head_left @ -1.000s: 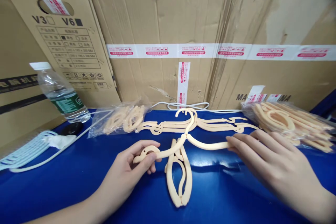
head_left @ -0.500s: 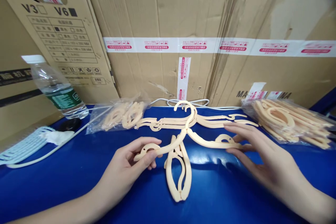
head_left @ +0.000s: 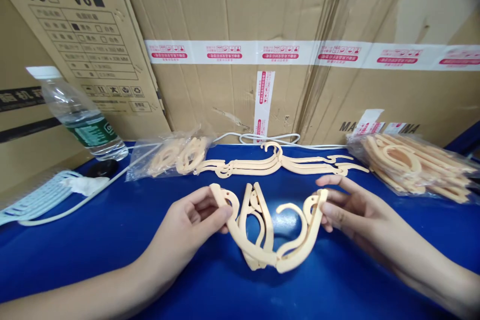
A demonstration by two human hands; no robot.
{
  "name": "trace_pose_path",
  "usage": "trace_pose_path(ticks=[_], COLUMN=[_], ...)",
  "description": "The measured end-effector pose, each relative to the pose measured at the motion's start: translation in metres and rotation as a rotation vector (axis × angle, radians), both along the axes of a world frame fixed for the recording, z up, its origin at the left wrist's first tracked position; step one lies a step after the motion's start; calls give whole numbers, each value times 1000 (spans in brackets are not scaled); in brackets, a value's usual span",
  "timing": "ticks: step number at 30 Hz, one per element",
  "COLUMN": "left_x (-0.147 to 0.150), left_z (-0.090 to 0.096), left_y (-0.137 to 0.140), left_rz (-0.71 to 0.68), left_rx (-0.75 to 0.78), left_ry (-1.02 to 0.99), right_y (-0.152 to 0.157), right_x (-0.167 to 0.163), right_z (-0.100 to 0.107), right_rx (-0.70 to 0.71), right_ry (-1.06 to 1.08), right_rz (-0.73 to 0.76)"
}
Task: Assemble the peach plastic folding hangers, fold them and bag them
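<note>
Between my two hands is a cream folding clothes hanger (head_left: pixel 258 252), bent into a U with its hook folded down toward the right arm. My left hand (head_left: pixel 197 215) pinches the left arm's end between thumb and fingers. At the right arm's end, my right hand (head_left: pixel 347 210) grips with thumb and fingers. Behind the held hanger lies a folded hanger (head_left: pixel 267 220), partly covered by it. Farther back, opened hangers (head_left: pixel 255 165) lie stacked on the blue table surface (head_left: pixel 300 290), hooks pointing away.
Plastic bags of folded hangers lie at the back left (head_left: pixel 176 157) and the right (head_left: pixel 408 162). A water bottle (head_left: pixel 80 115) and a light-blue face mask (head_left: pixel 41 195) are at the left. A white cable (head_left: pixel 120 175) runs along the back, before cardboard boxes (head_left: pixel 225 100).
The held hanger has gone from spread arms with its hook up to a U shape with its hook folded down. Both arm ends have swung upward, and my right hand has moved slightly left.
</note>
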State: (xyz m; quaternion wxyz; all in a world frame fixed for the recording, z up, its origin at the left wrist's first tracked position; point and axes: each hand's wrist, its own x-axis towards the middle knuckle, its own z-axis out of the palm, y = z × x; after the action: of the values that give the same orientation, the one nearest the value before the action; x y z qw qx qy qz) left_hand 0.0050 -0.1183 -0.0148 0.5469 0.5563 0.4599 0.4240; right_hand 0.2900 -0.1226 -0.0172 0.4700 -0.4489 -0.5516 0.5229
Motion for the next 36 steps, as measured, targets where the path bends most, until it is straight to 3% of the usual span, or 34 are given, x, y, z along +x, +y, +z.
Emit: trace_pose_path(ticks=[4,10,13,18,24,27,33,36], left_x=[4,7,7,6,4,5,6,3], left_z=[-1,-3,-5,-7,-3,-5,-6,-5], left_y=[-7,-13,-12,-13,-27,-27,-22,-25], left_rz=[-98,-202,-190,-143,-338,-349,-340,-403], left_rx=[-2,-50,-60,64,153,124,59,149], left_ry=[3,-16,-72,-182,-63,-79,-87,13], right_y=[-11,-31,-36,-38,-44,-47,-43,-41], right_x=[-12,-11,-5,1,4,5,2,0], right_z=[0,6,-1,-11,-17,-19,0,16], right_rx=[-25,81,85,-41,-48,-56,-64,-112], right_ry=[47,-337,-388,-221,-162,-166,-222,-304], right_rz=[113,408,433,464,531,541,548,597])
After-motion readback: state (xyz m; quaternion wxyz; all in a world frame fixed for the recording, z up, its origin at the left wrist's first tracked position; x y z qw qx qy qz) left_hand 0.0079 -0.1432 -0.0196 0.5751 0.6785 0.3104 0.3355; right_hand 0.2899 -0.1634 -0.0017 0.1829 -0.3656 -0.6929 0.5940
